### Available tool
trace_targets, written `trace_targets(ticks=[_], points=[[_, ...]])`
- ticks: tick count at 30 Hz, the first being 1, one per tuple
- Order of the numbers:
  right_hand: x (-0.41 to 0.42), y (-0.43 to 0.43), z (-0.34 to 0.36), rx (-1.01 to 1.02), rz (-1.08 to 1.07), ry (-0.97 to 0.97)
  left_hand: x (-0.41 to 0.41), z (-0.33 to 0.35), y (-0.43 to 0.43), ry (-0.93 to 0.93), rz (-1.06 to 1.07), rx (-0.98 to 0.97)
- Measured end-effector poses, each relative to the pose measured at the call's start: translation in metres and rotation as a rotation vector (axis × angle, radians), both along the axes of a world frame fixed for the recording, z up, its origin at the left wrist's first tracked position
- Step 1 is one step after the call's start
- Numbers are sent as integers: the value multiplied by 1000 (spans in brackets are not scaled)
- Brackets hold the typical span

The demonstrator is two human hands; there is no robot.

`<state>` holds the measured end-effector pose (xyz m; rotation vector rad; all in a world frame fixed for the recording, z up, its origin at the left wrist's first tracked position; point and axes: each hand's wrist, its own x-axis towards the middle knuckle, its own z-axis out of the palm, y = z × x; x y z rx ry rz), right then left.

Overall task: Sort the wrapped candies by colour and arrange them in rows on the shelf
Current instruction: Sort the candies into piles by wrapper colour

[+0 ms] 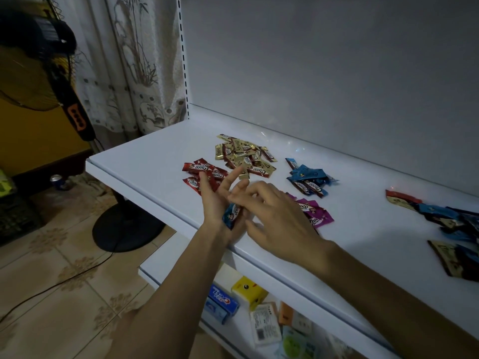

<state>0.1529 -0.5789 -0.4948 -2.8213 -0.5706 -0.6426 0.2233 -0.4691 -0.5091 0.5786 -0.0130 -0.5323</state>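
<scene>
You are mid-sort: a blue foil-wrapped candy (231, 215) lies against your left hand (217, 200), whose fingers are splayed straight. Your right hand (274, 216) curls over its top end; a pinch I cannot tell. It probably belongs with the blue candy pile (308, 177) on the white shelf (145, 151).

Reaches in from the bottom edge with both bare forearms, toward frame centre. Holds the left hand (216, 203) at centre, palm turned right, fingers straight and spread, a blue candy (231, 215) lying against the palm. Holds the right hand (277, 216) just right of it, back up, fingers loosely bent, fingertips (235, 197) touching the candy's upper end, thumb splayed apart below.
</scene>
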Motion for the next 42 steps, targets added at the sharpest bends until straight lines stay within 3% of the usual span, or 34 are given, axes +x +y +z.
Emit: trace_targets(ticks=[4, 6, 8, 9, 11, 13, 16, 19, 26, 32, 38, 42], points=[[4, 0, -4, -164, 20, -131, 1, 0, -3, -34, -5, 224], [5, -6, 0, -90, 21, -85, -5, 6, -7, -112, -3, 283], [6, -15, 5, 127, -65, -10, -14, 10, -15, -240, 16, 346], [8, -22, 8, 242, -126, -16, -19, 9, -20, -332, 31, 407], [18, -48, 11, 323, -286, -74, -23, 1, -26, -681, 68, 714], [29, -79, 11, 210, -463, -96, -21, -8, -31, -1041, 56, 1055], [38, -115, 1, -2, -633, -5, -22, -17, -40, -1429, -36, 1368], [35, -123, -13, -23, -666, 45, -23, -23, -46, -1621, -174, 1551], [-23, -140, -7, 138, -612, -73, -24, -21, -42, -1676, -151, 1577], [-101, -172, -21, 216, -709, -90, -39, -8, -50, -1676, -63, 1551], [-147, -170, -35, 264, -703, -137, -97, 9, -125, -1860, -122, 1320], [-180, -196, -27, 307, -791, -175, -143, 1, -177, -1833, -221, 1231]])
